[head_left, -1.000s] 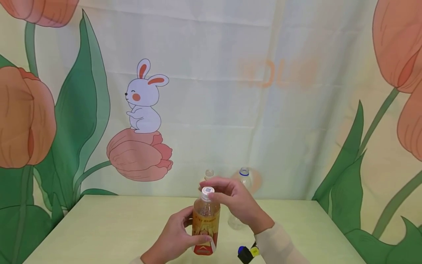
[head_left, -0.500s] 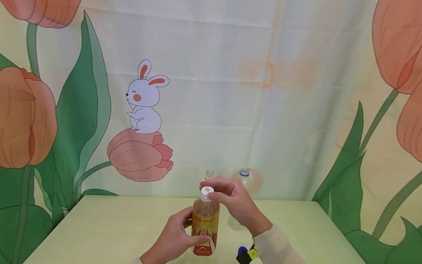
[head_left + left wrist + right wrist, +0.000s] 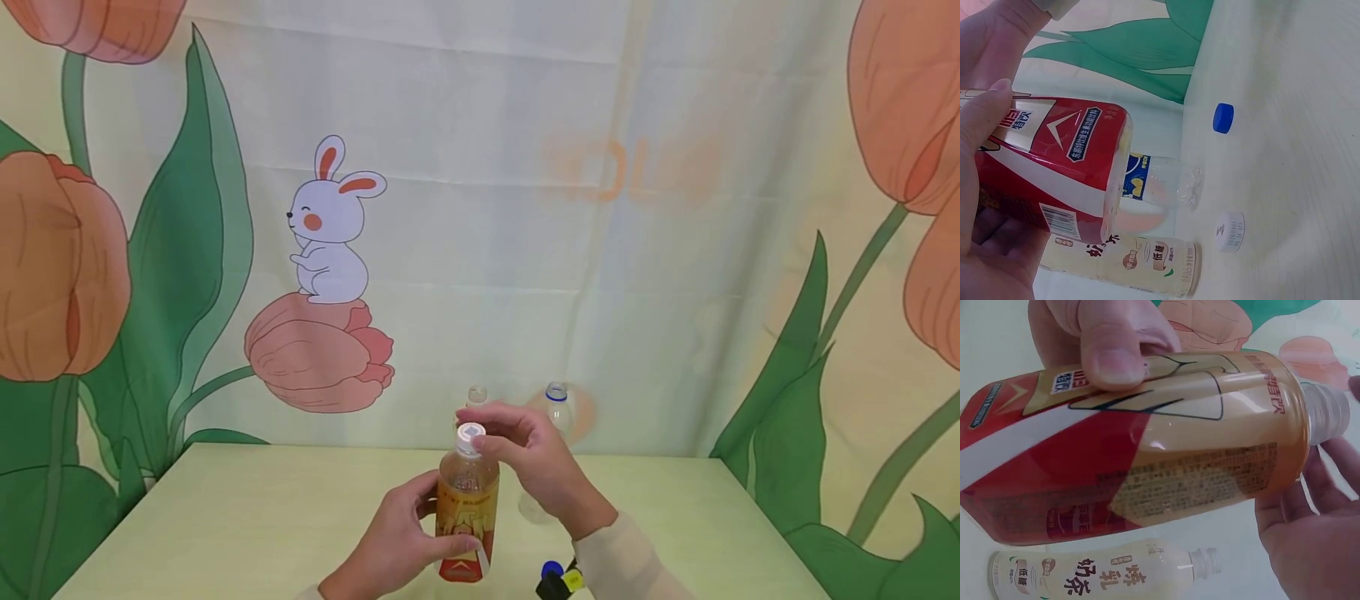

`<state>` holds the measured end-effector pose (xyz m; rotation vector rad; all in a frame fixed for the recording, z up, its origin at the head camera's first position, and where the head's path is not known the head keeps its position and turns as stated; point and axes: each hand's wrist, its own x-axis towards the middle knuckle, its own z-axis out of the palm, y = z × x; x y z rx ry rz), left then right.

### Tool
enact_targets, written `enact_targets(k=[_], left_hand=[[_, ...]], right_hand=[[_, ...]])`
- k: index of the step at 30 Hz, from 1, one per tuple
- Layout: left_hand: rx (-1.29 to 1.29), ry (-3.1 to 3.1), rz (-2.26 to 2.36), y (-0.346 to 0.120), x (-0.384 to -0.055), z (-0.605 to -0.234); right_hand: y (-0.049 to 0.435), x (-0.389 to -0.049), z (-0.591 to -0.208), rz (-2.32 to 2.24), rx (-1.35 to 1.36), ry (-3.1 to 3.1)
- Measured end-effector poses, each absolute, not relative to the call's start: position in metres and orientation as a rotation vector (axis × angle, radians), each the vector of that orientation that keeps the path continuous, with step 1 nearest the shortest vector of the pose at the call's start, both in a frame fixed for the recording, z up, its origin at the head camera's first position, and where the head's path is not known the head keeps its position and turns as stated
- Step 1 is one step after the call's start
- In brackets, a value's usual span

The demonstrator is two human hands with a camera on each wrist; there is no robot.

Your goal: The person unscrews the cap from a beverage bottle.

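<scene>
A drink bottle (image 3: pixel 465 517) with a red and yellow label is gripped round its body by my left hand (image 3: pixel 401 533). The thumb lies across the label. In the left wrist view the bottle's base (image 3: pixel 1119 181) hangs over the table. My right hand (image 3: pixel 543 458) pinches the white cap (image 3: pixel 471 437) at the bottle's top between thumb and fingers. The right wrist view has the label (image 3: pixel 1147 450) large, with the clear neck (image 3: pixel 1327 415) right by the fingers of my right hand (image 3: pixel 1316 537).
Behind stand an uncapped milk tea bottle (image 3: pixel 1110 572) and a clear bottle (image 3: pixel 557 404) with a blue neck ring. A blue cap (image 3: pixel 1223 118) and a white cap (image 3: pixel 1230 232) lie on the table (image 3: pixel 262 517). A black and yellow piece (image 3: pixel 558 583) shows near my right sleeve.
Both hands keep their hold on the bottle and cap, almost still. The right wrist and sleeve have shifted very slightly left.
</scene>
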<state>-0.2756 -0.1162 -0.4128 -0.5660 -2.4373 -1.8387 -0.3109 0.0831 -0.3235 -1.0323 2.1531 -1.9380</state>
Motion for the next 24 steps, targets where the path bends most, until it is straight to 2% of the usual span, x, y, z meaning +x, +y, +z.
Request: enact_targets(k=[6,14,24], left_hand=[[-0.544,-2.446,-1.878,-0.1157,-0.2761,-0.4125],[-0.584,-2.433,-1.833,-0.1164,-0.277,-0.416],[-0.562,-2.456,-1.84,-0.1161,-0.2774,-0.415]], right_hand=[[0.0778,-0.3091,-0.3229,-2.002,-0.913,2.276],[0.0825,-0.3089,-0.3223,-1.927,-0.999,2.154],[0.0807,-0.3079,-0.3218,-1.981,-0.965,2.227]])
